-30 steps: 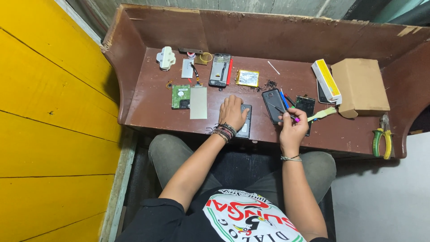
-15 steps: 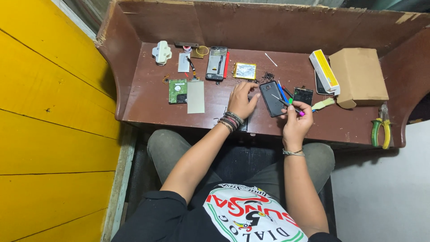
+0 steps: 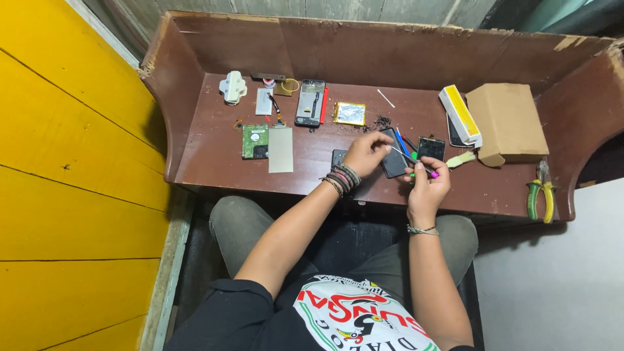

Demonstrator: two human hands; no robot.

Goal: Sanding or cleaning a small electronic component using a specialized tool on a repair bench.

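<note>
Dark phone (image 3: 394, 156) partly hidden under left grip (image 3: 365, 155), tool tip in right grip (image 3: 426, 185) too small to tell, table (image 3: 312, 162) right end cut off, dark crumbs (image 3: 380, 122) unclear

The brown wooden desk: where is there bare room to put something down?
On the brown wooden desk, bare patches lie along the front-left edge below the green circuit board, and between the right hand and the green-handled pliers. It is crowded around the left hand and black phone.
</note>
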